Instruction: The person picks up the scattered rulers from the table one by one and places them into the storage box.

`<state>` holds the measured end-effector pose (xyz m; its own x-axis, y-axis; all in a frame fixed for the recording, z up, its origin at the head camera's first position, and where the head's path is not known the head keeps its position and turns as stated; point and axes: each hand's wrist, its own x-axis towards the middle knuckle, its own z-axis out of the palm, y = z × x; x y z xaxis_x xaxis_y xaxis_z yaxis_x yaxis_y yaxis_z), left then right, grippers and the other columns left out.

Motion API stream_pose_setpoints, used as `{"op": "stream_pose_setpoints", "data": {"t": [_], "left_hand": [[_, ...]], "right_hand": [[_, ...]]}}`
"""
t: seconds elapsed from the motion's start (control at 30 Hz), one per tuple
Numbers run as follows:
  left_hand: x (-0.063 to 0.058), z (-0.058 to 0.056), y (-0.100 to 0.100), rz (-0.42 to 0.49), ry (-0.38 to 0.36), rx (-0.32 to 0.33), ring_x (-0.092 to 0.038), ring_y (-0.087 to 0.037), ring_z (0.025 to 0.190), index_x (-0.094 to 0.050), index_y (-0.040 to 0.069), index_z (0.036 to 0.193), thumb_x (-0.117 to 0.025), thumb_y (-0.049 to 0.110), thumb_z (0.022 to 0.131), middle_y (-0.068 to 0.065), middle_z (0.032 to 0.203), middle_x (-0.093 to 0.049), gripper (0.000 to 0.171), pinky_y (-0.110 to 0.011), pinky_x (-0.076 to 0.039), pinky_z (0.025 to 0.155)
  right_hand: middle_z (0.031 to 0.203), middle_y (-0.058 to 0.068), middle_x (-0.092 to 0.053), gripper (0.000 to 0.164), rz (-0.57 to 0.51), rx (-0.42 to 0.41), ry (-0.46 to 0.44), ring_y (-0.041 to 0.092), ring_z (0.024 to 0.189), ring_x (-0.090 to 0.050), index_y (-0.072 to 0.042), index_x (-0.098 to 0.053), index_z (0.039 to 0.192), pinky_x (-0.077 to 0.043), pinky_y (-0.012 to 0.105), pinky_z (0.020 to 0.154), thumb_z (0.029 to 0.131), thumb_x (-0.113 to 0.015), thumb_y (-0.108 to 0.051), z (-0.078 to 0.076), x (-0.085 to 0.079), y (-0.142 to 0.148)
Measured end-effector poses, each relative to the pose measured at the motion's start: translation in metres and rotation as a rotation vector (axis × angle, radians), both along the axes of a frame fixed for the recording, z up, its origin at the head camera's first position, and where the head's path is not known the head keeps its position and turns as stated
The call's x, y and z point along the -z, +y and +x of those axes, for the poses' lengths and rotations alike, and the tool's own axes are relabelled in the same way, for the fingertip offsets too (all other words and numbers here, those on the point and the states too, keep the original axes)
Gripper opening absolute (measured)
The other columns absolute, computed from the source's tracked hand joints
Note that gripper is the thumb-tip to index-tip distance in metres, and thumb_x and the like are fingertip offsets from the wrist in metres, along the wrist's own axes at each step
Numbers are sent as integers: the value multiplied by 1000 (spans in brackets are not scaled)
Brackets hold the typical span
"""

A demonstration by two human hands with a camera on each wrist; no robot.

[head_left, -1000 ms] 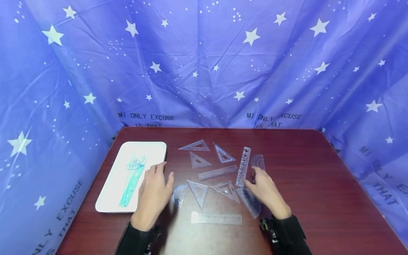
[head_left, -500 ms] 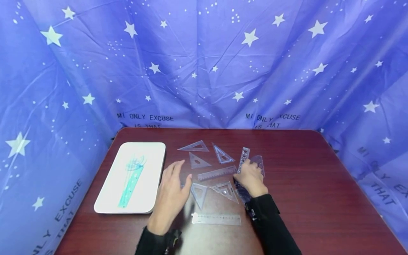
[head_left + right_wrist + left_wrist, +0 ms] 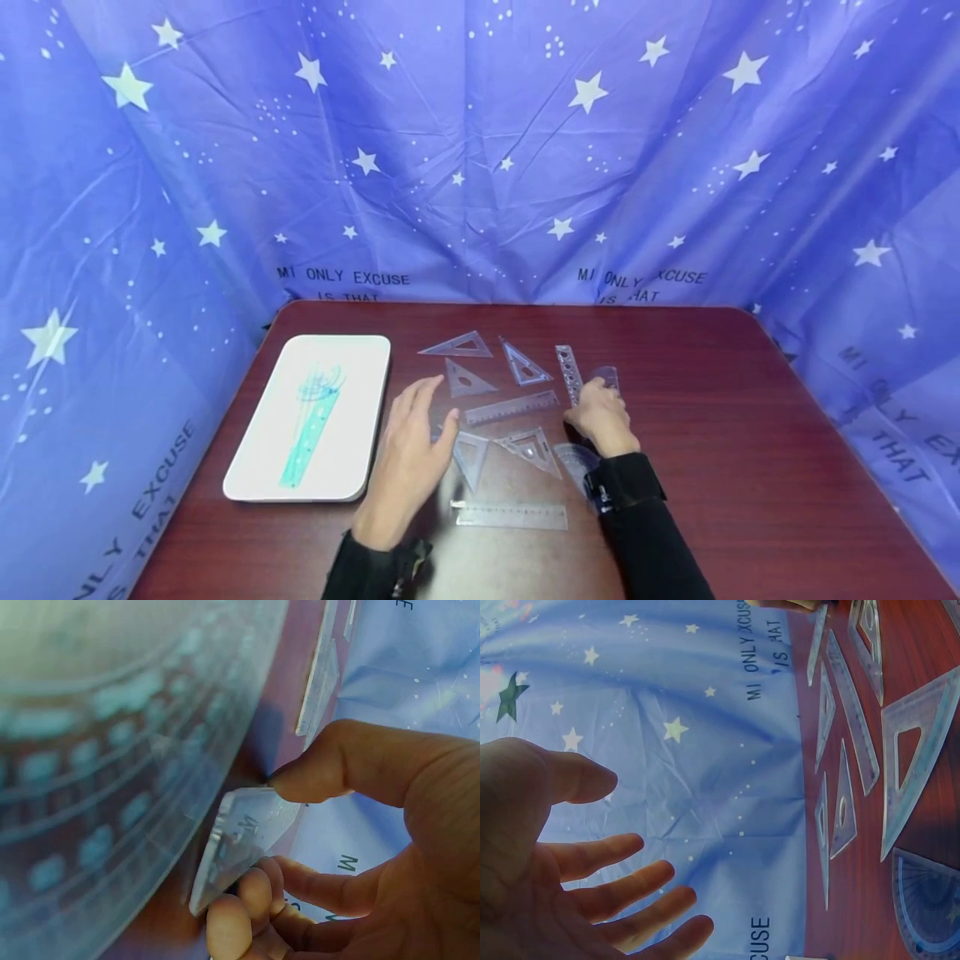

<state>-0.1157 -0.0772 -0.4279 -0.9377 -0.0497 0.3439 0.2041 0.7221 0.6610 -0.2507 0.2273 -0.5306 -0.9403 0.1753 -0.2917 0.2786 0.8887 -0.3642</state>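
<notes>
My right hand pinches the near end of a clear stencil ruler between thumb and fingers. In the right wrist view the ruler's end lies tilted in that grip. Close to that camera is a clear protractor; a smaller protractor lies beyond the hand. My left hand is held with fingers extended and thumb apart, holding nothing. Beside it is a clear set square. The protractor at the left shows in the left wrist view but is mostly hidden from the head camera.
A white tray at the left holds a teal ruler and other clear pieces. Several set squares, a slanted straight ruler and a front ruler lie on the dark red table. A starry curtain stands behind.
My right hand has moved onto the stencil ruler and taken hold of it; the ruler has turned, its far end swinging left. My left hand has moved right, away from the tray.
</notes>
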Motion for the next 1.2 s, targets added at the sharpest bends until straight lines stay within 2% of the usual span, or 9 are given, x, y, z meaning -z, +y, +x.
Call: {"op": "stream_pose_setpoints", "data": {"t": [0.17, 0.33, 0.43, 0.47, 0.63, 0.73, 0.9, 1.1, 1.2], "left_hand": [[2, 0, 2, 3, -1, 4, -56, -37, 141, -61, 5, 149, -74, 23, 99, -18, 148, -62, 55, -55, -47, 119], [5, -1, 1, 38, -8, 18, -57, -39, 140, -60, 4, 149, -73, 20, 99, -19, 148, -63, 54, -57, -47, 118], [7, -3, 1, 95, -21, 36, -58, -40, 139, -60, 3, 149, -72, 18, 100, -20, 147, -63, 52, -60, -47, 117], [8, -4, 1, 114, -33, 37, -59, -40, 139, -59, 4, 149, -72, 18, 100, -20, 147, -63, 52, -60, -48, 116], [11, -8, 3, 225, -73, 53, -67, -37, 128, -60, 8, 149, -72, 20, 102, -16, 141, -68, 50, -56, -55, 108], [13, -12, 7, 358, -85, 102, -70, -37, 123, -61, 5, 147, -71, 18, 103, -18, 137, -70, 46, -51, -59, 105], [13, -17, 18, 639, -144, 193, -72, -33, 121, -58, -1, 145, -68, 15, 105, -20, 134, -71, 44, -34, -62, 100], [16, -23, 37, 1050, -244, 271, -73, -17, 107, -50, -10, 146, -63, 3, 105, -22, 128, -69, 45, -29, -65, 90], [19, -24, 46, 1149, -270, 278, -74, -12, 100, -50, -12, 144, -64, 1, 103, -15, 121, -71, 45, -29, -66, 87]], "right_hand": [[123, 43, -58, 77, -2, 12, 29, 59, 117, -61, 17, -46, 130, -59, 66, 86, 83, -85, -30, 18, -17, -3], [124, 43, -58, 79, -22, 19, 60, 57, 117, -62, 18, -46, 132, -58, 66, 91, 82, -85, -28, 43, -54, -10], [119, 41, -59, 69, -51, -2, 134, 57, 113, -63, 16, -48, 127, -56, 67, 93, 82, -82, -24, 54, -71, -12], [114, 38, -60, 65, -48, -13, 192, 56, 108, -63, 13, -50, 123, -56, 64, 91, 81, -81, -25, 55, -69, -10], [108, 31, -58, 52, -110, -64, 380, 52, 101, -61, 9, -55, 118, -52, 62, 91, 78, -75, -16, 70, -85, -16], [110, 31, -59, 49, -149, -90, 451, 48, 103, -61, 9, -58, 119, -52, 61, 92, 76, -73, -9, 83, -103, -28], [106, 24, -63, 45, -179, -150, 566, 41, 100, -61, 7, -63, 114, -53, 57, 90, 72, -74, -4, 99, -114, -48], [104, 19, -65, 48, -223, -178, 581, 33, 97, -62, 4, -62, 119, -55, 51, 86, 72, -75, -2, 115, -118, -71], [106, 19, -66, 49, -238, -206, 594, 30, 96, -63, 4, -62, 120, -56, 49, 84, 73, -75, -2, 123, -119, -81]]}}
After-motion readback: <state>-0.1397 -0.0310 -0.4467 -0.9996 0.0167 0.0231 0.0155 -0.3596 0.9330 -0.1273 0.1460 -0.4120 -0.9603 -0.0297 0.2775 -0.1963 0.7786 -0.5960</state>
